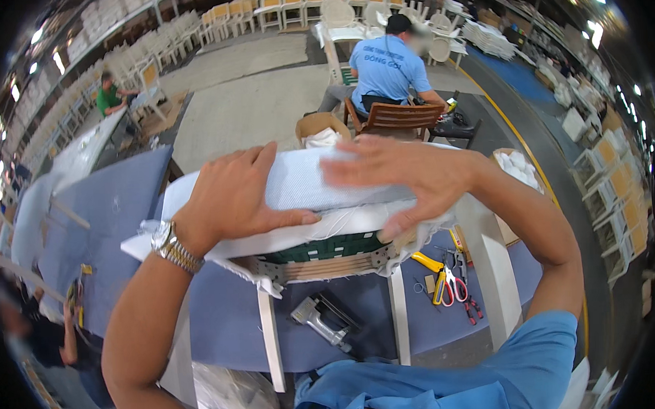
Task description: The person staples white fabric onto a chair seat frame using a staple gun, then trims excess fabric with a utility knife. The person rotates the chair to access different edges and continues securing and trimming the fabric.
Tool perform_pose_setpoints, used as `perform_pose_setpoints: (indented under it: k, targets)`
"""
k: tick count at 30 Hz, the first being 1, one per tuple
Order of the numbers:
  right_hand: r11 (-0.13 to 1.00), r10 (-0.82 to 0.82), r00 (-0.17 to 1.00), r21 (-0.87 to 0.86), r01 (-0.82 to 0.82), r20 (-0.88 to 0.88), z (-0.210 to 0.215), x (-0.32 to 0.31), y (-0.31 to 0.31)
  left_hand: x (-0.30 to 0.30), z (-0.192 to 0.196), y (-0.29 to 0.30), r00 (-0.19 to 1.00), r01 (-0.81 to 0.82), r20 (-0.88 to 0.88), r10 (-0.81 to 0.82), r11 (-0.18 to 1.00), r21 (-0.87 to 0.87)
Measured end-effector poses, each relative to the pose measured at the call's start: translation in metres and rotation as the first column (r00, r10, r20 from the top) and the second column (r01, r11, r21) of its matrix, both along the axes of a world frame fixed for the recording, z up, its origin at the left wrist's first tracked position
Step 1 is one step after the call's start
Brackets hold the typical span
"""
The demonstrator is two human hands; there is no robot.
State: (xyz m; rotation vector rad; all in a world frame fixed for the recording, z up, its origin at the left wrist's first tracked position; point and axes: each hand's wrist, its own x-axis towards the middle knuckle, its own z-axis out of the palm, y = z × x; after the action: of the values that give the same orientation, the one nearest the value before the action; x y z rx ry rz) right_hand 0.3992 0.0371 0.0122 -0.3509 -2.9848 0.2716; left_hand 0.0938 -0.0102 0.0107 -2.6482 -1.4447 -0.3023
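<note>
The camera sits up on the person's head and looks down and ahead, close above the left hand (230, 193) and right hand (408, 170). Its round, wide view bends straight lines and reaches far across the floor (239, 106)

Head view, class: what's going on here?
A person works over a pale-covered seat. The left hand presses on it, fingers spread; the right hand, motion-blurred, is over its other side. A staple gun and scissors lie unheld on the table. Beyond, a co-worker sits facing away.
</note>
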Motion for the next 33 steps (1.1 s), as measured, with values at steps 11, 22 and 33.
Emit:
perform_pose_setpoints:
  k: [11,22,33]
  targets:
    - [0.863,-0.371,0.928,-0.377,0.337,-0.020,0.046,0.060,0.109,0.009,-0.002,-0.001,0.994,0.057,-0.097,-0.053,0.998,0.035]
    - [0.876,-0.303,0.950,-0.371,0.307,0.070,0.010,0.028,0.071,0.009,-0.005,-0.001,0.996,0.063,-0.070,-0.064,0.998,-0.017]
    - [0.889,-0.436,0.841,-0.302,0.345,-0.322,0.032,0.057,0.082,0.013,-0.007,-0.013,0.976,0.210,-0.080,-0.203,0.974,0.091]
